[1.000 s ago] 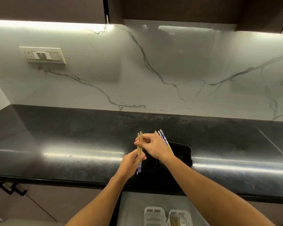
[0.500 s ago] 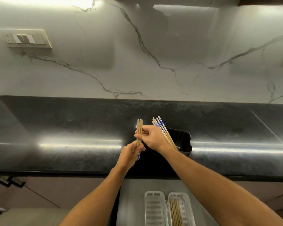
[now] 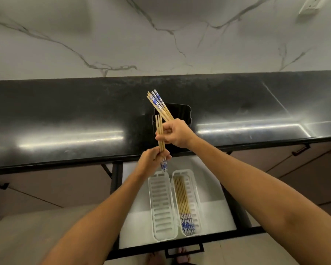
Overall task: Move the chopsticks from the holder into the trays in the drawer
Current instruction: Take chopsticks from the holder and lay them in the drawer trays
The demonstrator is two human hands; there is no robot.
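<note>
My left hand point(image 3: 152, 159) grips a small upright bunch of bamboo chopsticks point(image 3: 159, 131), blue-patterned ends down. My right hand point(image 3: 175, 133) pinches the same bunch higher up and also holds a second bunch of chopsticks point(image 3: 158, 104) that fans up to the left. Just behind my hands a black holder point(image 3: 182, 113) stands on the dark counter. Below, in the open drawer point(image 3: 214, 213), lie two white slotted trays: the left tray point(image 3: 161, 205) has nothing in it, the right tray point(image 3: 195, 203) holds several chopsticks point(image 3: 182, 199) lengthwise.
The black stone counter point(image 3: 65, 115) runs left to right under a white marble backsplash. The drawer's black front edge and handle point(image 3: 183, 249) lie near my feet. Brown cabinet fronts flank the drawer. A wall socket point(image 3: 311, 4) sits at the top right.
The view has tilted down, so the drawer and both trays now show in full. My hands have come slightly toward the counter's front edge, still holding the same two bunches.
</note>
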